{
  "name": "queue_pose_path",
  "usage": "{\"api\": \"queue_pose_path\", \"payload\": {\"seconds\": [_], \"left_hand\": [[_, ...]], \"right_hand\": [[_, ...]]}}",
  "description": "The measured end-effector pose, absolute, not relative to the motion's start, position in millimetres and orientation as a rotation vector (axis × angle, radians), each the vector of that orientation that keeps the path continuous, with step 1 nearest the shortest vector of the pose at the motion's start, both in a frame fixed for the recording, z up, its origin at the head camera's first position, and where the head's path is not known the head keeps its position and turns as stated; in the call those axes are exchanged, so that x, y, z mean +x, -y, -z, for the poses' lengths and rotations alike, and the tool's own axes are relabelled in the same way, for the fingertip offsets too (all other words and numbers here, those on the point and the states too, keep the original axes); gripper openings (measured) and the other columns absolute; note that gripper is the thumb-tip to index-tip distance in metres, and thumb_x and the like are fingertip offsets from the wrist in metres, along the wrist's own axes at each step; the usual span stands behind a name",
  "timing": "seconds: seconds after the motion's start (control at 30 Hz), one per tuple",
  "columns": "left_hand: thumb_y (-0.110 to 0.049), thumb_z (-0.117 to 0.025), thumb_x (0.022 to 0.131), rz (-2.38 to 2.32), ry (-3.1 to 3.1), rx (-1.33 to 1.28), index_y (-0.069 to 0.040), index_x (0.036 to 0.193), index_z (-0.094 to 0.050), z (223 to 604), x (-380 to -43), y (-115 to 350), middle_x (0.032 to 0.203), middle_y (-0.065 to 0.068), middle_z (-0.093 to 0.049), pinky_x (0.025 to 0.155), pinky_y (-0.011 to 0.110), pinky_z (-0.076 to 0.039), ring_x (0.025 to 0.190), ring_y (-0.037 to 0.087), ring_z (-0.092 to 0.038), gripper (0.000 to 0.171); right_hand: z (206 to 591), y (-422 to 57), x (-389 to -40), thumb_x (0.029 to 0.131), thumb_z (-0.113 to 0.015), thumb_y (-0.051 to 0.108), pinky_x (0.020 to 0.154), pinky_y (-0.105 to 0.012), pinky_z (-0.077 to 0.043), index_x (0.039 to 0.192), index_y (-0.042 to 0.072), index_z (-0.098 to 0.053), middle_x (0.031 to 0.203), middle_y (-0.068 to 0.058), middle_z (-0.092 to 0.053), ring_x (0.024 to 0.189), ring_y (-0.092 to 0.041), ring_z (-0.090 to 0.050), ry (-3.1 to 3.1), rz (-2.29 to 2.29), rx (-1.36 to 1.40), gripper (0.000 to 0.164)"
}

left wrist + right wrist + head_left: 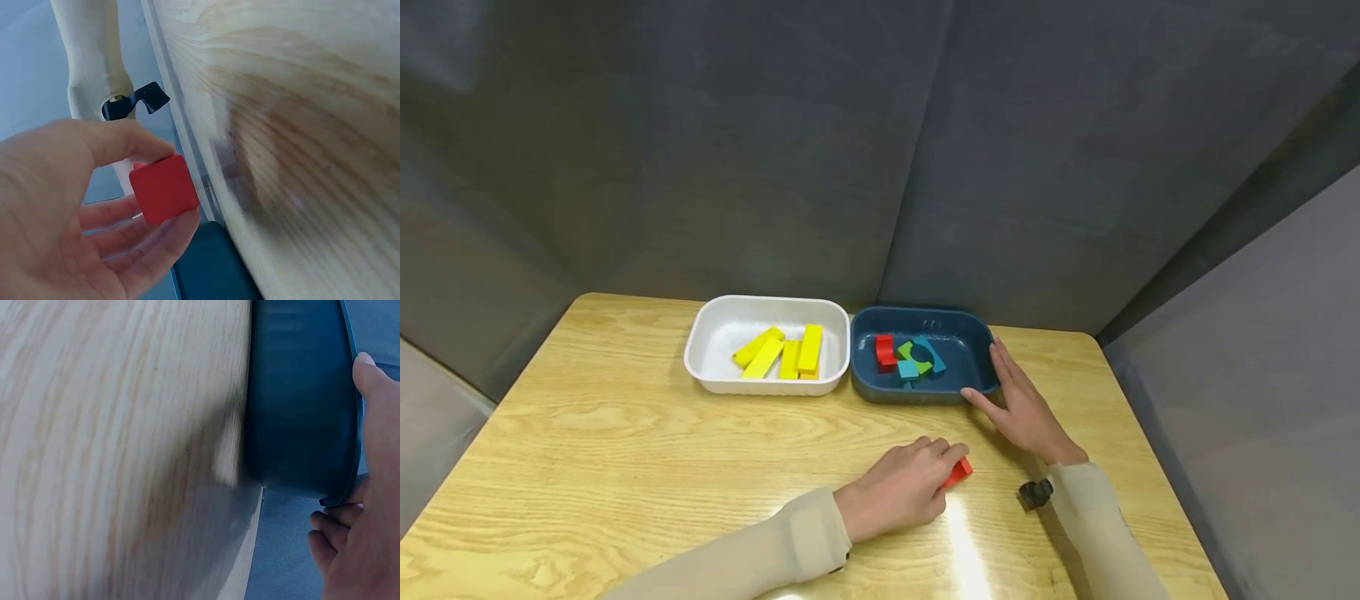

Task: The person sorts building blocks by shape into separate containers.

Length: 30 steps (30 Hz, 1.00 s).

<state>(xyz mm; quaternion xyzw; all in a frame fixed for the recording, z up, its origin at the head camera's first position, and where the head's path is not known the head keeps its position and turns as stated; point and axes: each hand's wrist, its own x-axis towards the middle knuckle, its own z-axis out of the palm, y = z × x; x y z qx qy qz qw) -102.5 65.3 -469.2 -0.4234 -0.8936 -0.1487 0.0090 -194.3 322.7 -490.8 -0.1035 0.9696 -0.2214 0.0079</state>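
My left hand point(901, 487) pinches a red block point(957, 472) between thumb and fingers, close over the table in front of the bins. The left wrist view shows a flat square face of that block point(164, 189); my fingers hide part of the rest. Against the near right corner of the dark blue bin point(865, 385) rests my right hand point(1028, 417). Its thumb touches the near rim and its extended fingers lie along the right side. Inside this bin are a red block point(885, 353), a green curved block point(906, 351) and blue blocks point(907, 370).
A white bin point(707, 373) stands beside the blue one on its left, with several yellow blocks point(763, 357) in it. Both stand near the back edge of the wooden table point(625, 467). Grey cloth point(760, 167) hangs behind the table.
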Motion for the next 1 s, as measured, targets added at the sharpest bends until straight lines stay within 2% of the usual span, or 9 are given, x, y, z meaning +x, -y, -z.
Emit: {"api": "queue_pose_path", "payload": {"seconds": [0.27,0.7,1.0], "left_hand": [[-0.019,-0.08,0.093,0.536,2.791,-1.316,-0.011,0.148,-0.059,462,-100,-59,0.124,0.002,-0.07,0.08,0.023,-0.059,0.103,0.013,-0.066,0.059],[-0.02,-0.081,0.095,0.64,2.802,-1.306,-0.009,0.152,-0.056,446,-105,-47,0.132,0.004,-0.069,0.087,0.024,-0.06,0.106,0.016,-0.067,0.063],[-0.017,-0.081,0.094,0.67,2.724,-1.279,-0.008,0.149,-0.058,435,-110,-42,0.127,0.005,-0.072,0.081,0.023,-0.061,0.104,0.015,-0.069,0.061]], "right_hand": [[490,-323,-194,0.101,-0.058,0.071,0.124,-0.074,-0.022,0.174,0.015,-0.003,0.181,-0.002,0.004,0.163,-0.045,-0.015,-3.032,0.689,-0.322,0.107],[488,-323,-193,0.102,-0.058,0.07,0.124,-0.073,-0.023,0.174,0.013,-0.005,0.181,-0.006,0.001,0.164,-0.044,-0.015,-3.026,0.701,-0.345,0.106],[489,-323,-193,0.101,-0.058,0.071,0.124,-0.072,-0.023,0.174,0.013,-0.005,0.181,-0.005,0.001,0.164,-0.043,-0.015,-3.027,0.705,-0.35,0.106]]}}
